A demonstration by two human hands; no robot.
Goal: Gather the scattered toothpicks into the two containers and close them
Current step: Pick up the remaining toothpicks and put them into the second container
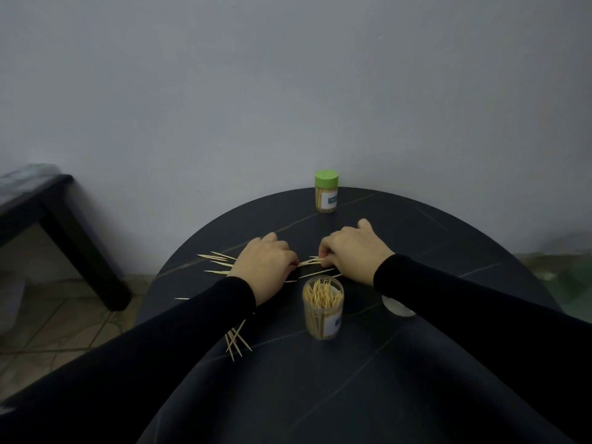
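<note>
Sleeves low over the table [416, 363], both hands gathering toothpicks.

Best to square the bundle [309, 262] between both sets of fingers before lifting, so none slip out. My left hand [264, 267] and right hand [352, 251] pinch it from either end, fingers curled. Just below my fingers stands the open container [323, 307]; loose toothpicks [214, 259] lie left of them, and the green-lidded container [326, 191] beyond.

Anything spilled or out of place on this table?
Yes: toothpicks lie loose on the dark table, beside the left hand and under that sleeve. The open container has no lid on.
</note>
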